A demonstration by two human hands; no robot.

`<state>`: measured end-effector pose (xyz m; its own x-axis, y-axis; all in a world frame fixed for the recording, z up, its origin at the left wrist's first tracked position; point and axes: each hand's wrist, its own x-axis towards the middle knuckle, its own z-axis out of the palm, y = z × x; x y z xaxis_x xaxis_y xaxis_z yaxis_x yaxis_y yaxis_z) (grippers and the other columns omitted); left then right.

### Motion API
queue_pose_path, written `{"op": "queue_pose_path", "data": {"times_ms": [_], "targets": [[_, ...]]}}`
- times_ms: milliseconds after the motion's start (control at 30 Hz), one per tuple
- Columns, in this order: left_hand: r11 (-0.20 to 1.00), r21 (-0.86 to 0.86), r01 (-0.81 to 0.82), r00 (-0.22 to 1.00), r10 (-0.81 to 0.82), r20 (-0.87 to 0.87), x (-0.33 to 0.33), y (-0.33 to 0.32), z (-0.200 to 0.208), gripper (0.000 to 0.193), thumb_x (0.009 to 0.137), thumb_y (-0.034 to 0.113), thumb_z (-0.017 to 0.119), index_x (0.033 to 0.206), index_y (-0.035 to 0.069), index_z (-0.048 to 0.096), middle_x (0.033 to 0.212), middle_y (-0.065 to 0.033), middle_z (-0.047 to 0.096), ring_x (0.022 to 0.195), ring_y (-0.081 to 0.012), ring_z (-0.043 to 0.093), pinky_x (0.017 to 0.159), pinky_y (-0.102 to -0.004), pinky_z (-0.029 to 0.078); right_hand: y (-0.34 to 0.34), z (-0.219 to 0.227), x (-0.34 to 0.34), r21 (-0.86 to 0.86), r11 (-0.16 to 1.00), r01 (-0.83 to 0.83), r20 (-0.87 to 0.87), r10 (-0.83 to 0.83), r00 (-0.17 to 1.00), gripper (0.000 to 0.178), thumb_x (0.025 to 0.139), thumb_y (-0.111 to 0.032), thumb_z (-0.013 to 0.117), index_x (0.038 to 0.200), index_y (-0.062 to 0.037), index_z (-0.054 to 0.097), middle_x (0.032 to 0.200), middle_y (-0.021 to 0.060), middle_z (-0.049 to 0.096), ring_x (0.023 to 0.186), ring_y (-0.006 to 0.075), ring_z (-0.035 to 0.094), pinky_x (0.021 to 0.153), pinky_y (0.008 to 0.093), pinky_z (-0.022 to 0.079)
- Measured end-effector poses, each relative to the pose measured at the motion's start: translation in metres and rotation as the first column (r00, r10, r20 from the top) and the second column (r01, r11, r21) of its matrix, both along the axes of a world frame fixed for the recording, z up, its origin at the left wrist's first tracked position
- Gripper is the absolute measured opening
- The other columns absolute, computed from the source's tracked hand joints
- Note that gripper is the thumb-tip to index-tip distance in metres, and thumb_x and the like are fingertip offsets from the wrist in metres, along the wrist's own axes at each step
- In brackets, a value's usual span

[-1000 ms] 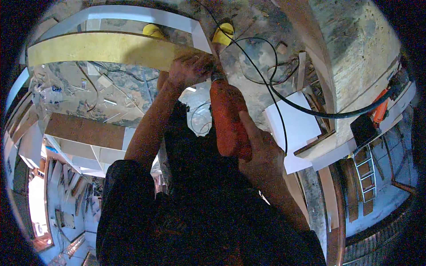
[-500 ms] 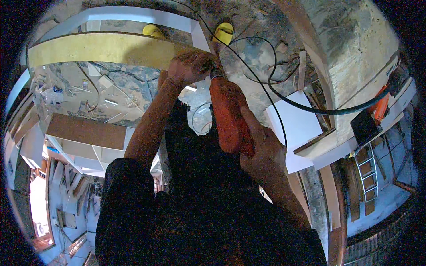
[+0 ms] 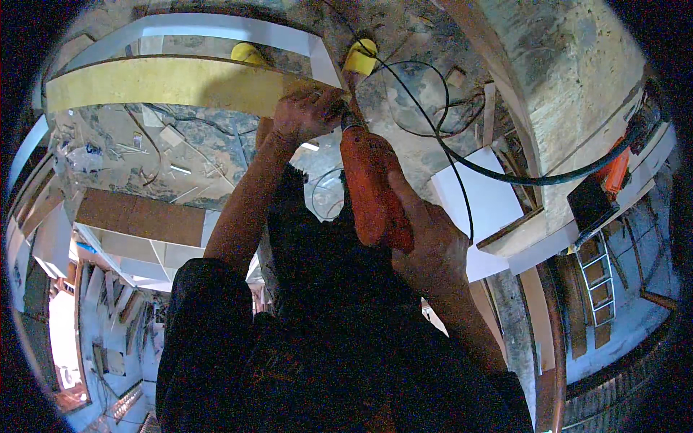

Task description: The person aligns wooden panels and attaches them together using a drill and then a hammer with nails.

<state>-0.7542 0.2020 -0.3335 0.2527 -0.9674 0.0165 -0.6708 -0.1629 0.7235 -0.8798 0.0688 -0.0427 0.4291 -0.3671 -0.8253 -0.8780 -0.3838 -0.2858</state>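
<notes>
My right hand point(image 3: 426, 231) is wrapped round the handle of an orange-red power drill point(image 3: 368, 180), whose nose points up and away from me. At the drill's front end, my left hand point(image 3: 307, 115) is closed on the right end of a long pale-yellow wooden board point(image 3: 166, 83). A white board point(image 3: 325, 61) meets it at this corner, and another long white board point(image 3: 209, 27) runs behind, so they form a shallow frame. My left fingers and the corner hide the bit's tip, so I cannot tell what it touches.
A black cord point(image 3: 404, 83) loops across the dirty floor on the right. Two yellow rounded things point(image 3: 359, 59) lie by the frame. White panels point(image 3: 480, 184) and a wooden bench top point(image 3: 577, 108) stand right, with an orange tool point(image 3: 617, 169). Scraps and a brown board point(image 3: 141, 215) are left.
The black cord has shifted and swung a little to the right. The drill's rear has tilted slightly, while both hands stay in almost the same place.
</notes>
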Motion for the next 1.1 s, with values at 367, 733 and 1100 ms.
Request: {"op": "queue_pose_path", "data": {"times_ms": [367, 733, 1100], "targets": [[0.985, 0.170, 0.019, 0.999, -0.026, 0.039, -0.001, 0.002, 0.002, 0.047, 0.074, 0.044, 0.073, 0.114, 0.022, 0.061, 0.085, -0.0035, 0.069, 0.073, -0.0242, 0.068, 0.064, -0.0398, 0.057, 0.000, -0.004, 0.000, -0.063, 0.998, -0.016, 0.041, 0.019, 0.999, 0.081, 0.066, -0.005, 0.069, 0.142, -0.0215, 0.044, 0.091, 0.0127, 0.065, 0.086, 0.0311, 0.065, 0.073, 0.0436, 0.054], [0.987, 0.161, -0.004, 1.000, 0.001, 0.019, 0.003, 0.002, 0.009, 0.060, 0.073, 0.052, 0.073, 0.125, 0.024, 0.058, 0.087, -0.0035, 0.069, 0.077, -0.0230, 0.069, 0.067, -0.0391, 0.056, -0.002, -0.014, -0.005, -0.031, 0.993, -0.110, 0.040, 0.111, 0.993, 0.086, 0.064, -0.007, 0.073, 0.143, -0.0236, 0.042, 0.096, 0.0135, 0.066, 0.089, 0.0314, 0.066, 0.072, 0.0448, 0.054], [0.986, 0.161, 0.038, 0.999, -0.041, 0.016, -0.003, 0.010, -0.005, 0.062, 0.075, 0.051, 0.071, 0.126, 0.020, 0.056, 0.090, -0.0015, 0.070, 0.079, -0.0225, 0.069, 0.069, -0.0376, 0.057, -0.009, -0.022, 0.000, 0.013, 0.981, -0.193, -0.027, 0.193, 0.981, 0.083, 0.067, -0.014, 0.076, 0.142, -0.0246, 0.042, 0.094, 0.0141, 0.067, 0.083, 0.0312, 0.065, 0.071, 0.0434, 0.053]]}}
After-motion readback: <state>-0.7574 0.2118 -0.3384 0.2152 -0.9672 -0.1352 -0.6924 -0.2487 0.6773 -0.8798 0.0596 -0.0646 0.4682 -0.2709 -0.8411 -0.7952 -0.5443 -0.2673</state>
